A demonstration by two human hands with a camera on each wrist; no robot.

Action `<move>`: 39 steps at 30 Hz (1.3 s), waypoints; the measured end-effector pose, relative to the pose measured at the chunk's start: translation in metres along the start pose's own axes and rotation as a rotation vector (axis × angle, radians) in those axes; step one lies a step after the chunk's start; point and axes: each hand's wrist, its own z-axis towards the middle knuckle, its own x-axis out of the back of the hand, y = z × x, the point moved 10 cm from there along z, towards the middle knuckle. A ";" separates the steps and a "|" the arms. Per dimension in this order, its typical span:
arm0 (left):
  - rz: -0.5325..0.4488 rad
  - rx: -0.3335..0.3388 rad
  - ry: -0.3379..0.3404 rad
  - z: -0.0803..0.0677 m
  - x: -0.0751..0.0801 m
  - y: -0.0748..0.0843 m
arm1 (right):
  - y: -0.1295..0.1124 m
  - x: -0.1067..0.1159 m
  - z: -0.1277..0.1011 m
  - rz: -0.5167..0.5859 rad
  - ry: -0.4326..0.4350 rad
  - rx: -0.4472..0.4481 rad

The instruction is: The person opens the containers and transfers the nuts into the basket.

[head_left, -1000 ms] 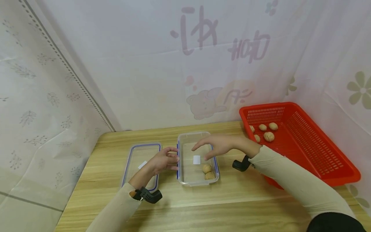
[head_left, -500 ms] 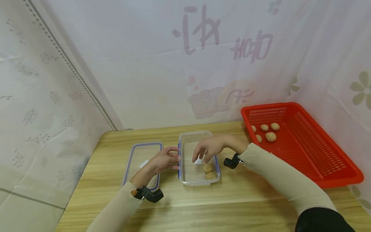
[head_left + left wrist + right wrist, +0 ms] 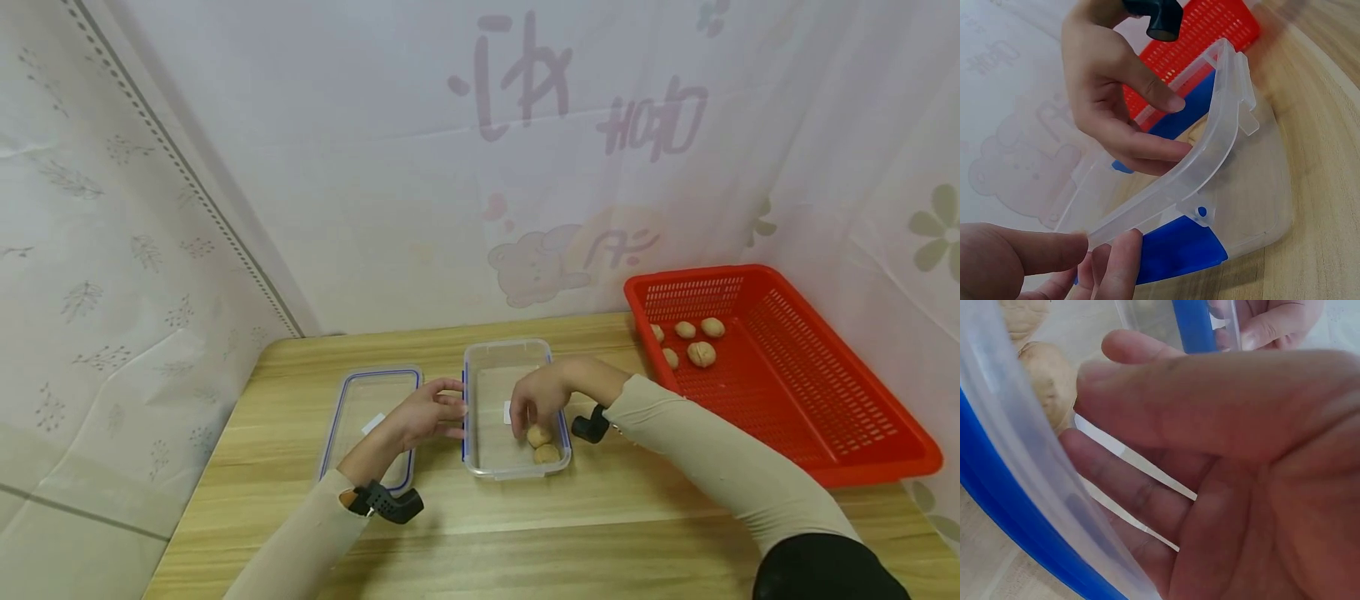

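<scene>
Clear box [image 3: 480,379] near table's far edge: left hand [image 3: 427,414] pinched its left rim; right hand [image 3: 538,398], fingers loosely apart, reached inside at walnuts [image 3: 542,443]; steadying the rim advisable.

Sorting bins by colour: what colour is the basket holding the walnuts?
Red: the basket shows best in the head view.
</scene>
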 end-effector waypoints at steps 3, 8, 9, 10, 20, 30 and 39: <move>-0.002 0.000 -0.001 0.000 0.000 0.000 | 0.003 -0.001 0.001 -0.007 -0.002 -0.040; -0.005 -0.002 0.001 0.000 0.000 0.000 | 0.004 -0.005 0.002 -0.033 -0.013 -0.072; -0.005 -0.002 0.001 0.000 0.000 0.000 | 0.004 -0.005 0.002 -0.036 -0.013 -0.075; -0.005 -0.001 0.001 0.000 0.000 0.000 | 0.004 -0.006 0.002 -0.034 -0.014 -0.078; -0.003 -0.003 -0.001 0.001 0.000 -0.001 | 0.009 -0.008 0.003 -0.061 -0.001 -0.132; -0.008 0.003 0.003 0.001 0.000 -0.001 | 0.014 -0.007 0.007 -0.104 0.048 -0.170; -0.015 0.003 0.004 0.001 0.001 -0.002 | 0.011 -0.006 0.007 -0.159 0.069 -0.155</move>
